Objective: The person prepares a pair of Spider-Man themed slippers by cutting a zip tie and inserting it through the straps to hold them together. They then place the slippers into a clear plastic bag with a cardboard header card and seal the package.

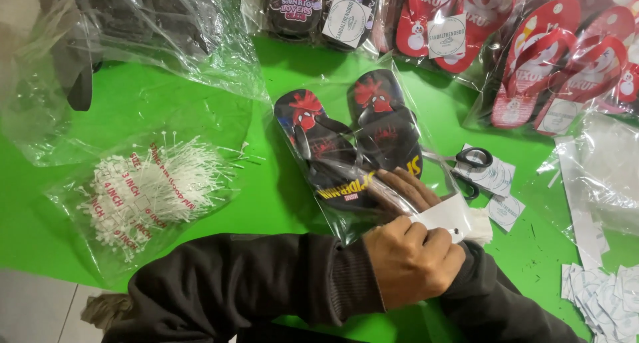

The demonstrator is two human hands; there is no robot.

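Note:
A pair of black flip-flops [359, 140] with a red cartoon print lies in a clear plastic bag [333, 213] on the green surface [266, 63]. My right hand [405, 188] rests on the near end of that bag, fingers curled over it and holding it down. My left hand [409, 260], in a dark sleeve, crosses in front and is closed on a white paper label [444, 215] at the bag's end. The lower end of the flip-flops is hidden by both hands.
Scissors [469, 163] lie on loose white labels just right of the bag. A bag of white plastic tag pins [153, 190] sits at left. Bagged red flip-flops [552, 56] and dark ones [313, 10] line the far edge. Empty clear bags [120, 43] and label scraps [609, 300] lie around.

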